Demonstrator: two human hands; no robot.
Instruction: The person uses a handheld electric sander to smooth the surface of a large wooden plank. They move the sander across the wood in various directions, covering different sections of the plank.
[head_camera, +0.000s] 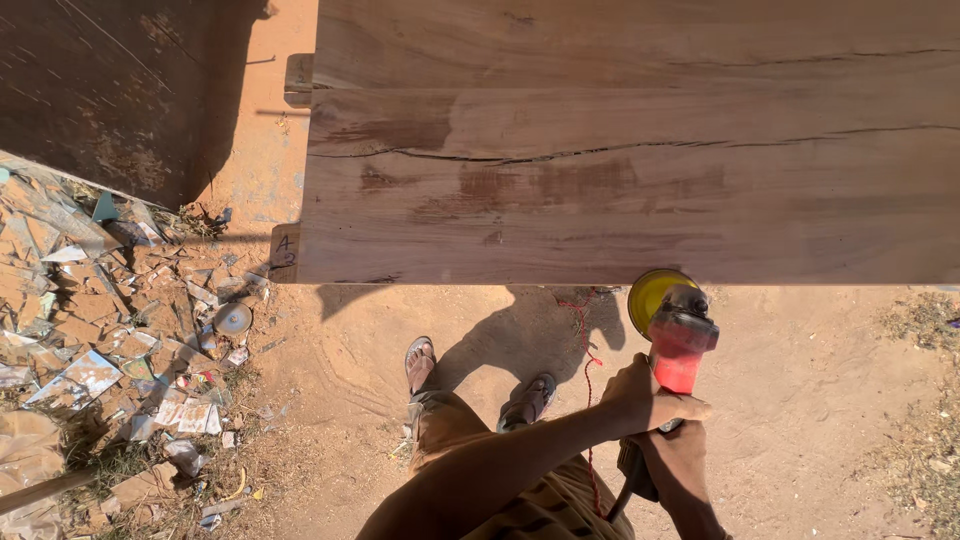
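Observation:
A red angle grinder (682, 345) with a yellow sanding disc (650, 293) is held against the near edge of a wide pale wooden slab (620, 150). My left hand (640, 395) wraps around the grinder's body just behind the red housing. Below it, my right hand (675, 455) grips the dark rear handle. The disc touches the slab's lower edge. A long dark crack (560, 153) runs across the slab's top face.
My sandalled feet (420, 362) stand on sandy ground under the slab's edge. A thin red cord (590, 400) hangs near my legs. A heap of broken tiles and scraps (100, 340), with a round disc (232, 318) on it, lies left.

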